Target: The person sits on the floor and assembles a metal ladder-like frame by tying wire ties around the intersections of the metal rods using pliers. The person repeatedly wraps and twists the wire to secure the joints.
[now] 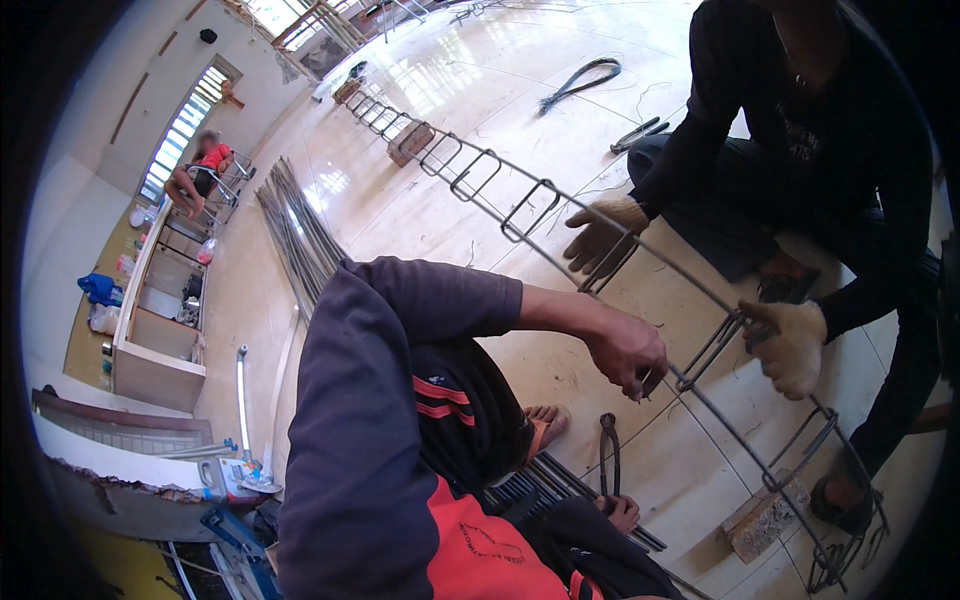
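A long rebar cage (560, 265) of thin rods and rectangular stirrups runs diagonally from far left to near right. My left hand (628, 352) hangs beside its near rod with fingers pinched together; what they hold, if anything, is too small to make out. Lower down, my right hand (622, 514) is closed around the handles of a pair of pincers (609, 440), whose head points away from me. Across the cage, a co-worker in dark clothes has one gloved hand (606, 238) open at a stirrup and the other gloved hand (785, 350) at another stirrup.
Blocks prop the cage, one at the near end (765, 520) and another farther off (410, 143). Loose rods (300, 235) lie to the left, with more (550, 480) beneath me. A wire bundle (580, 85) and a hand tool (640, 134) rest behind. Another person (208, 165) sits far left.
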